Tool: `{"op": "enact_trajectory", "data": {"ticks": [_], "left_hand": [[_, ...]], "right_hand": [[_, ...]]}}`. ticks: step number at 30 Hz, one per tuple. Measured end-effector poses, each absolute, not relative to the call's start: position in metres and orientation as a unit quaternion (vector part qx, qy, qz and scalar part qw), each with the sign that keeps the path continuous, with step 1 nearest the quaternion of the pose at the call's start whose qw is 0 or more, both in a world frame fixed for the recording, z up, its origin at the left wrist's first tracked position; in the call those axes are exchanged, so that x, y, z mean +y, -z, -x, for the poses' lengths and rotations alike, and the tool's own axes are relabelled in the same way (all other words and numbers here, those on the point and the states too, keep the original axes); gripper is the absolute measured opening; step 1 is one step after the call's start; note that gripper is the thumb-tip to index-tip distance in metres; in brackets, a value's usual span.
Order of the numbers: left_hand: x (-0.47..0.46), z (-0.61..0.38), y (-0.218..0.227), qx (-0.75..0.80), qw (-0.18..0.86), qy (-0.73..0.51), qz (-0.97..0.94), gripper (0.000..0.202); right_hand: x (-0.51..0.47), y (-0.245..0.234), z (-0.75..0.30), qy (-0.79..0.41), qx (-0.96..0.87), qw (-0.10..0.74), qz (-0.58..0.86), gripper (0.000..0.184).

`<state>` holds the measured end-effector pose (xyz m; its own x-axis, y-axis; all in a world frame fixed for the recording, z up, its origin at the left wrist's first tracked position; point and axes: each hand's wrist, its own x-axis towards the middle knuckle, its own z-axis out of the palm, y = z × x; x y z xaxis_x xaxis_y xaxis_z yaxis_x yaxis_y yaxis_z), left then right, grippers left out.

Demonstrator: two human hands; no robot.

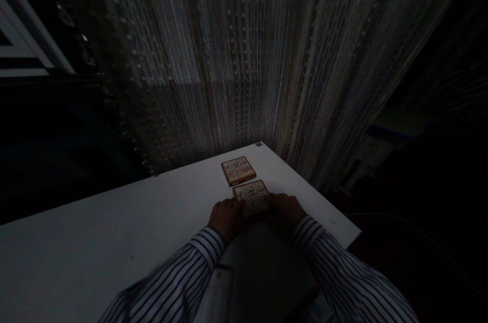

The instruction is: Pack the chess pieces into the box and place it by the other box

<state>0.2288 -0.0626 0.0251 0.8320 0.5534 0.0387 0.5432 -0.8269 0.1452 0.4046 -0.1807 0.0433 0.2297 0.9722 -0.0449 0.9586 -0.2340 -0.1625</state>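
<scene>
Two square patterned boxes with orange-brown rims lie on a white table (114, 231). The far box (238, 170) rests alone near the table's back corner. The near box (252, 197) sits between my hands. My left hand (225, 218) grips its left edge with curled fingers, and my right hand (286, 207) holds its right edge the same way. Both forearms wear white sleeves with dark stripes. The near edge of that box is partly hidden by my hands.
A curtain of pale bead strings (244, 58) hangs just behind the table. The table's right edge (343, 221) drops off into dark floor. A white frame (26, 43) shows at the upper left. The room is very dim.
</scene>
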Motion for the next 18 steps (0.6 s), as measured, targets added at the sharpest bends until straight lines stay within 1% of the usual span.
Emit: {"op": "enact_trajectory", "data": {"ticks": [10, 18], "left_hand": [[-0.065, -0.227, -0.036, 0.291, 0.073, -0.032, -0.953, 0.053], [-0.064, -0.224, -0.034, 0.284, 0.080, -0.033, -0.955, 0.064]], "right_hand": [[-0.181, -0.047, -0.404, -0.074, -0.624, 0.065, 0.776, 0.056], [-0.184, -0.040, -0.411, -0.083, -0.615, 0.085, 0.779, 0.065]]}}
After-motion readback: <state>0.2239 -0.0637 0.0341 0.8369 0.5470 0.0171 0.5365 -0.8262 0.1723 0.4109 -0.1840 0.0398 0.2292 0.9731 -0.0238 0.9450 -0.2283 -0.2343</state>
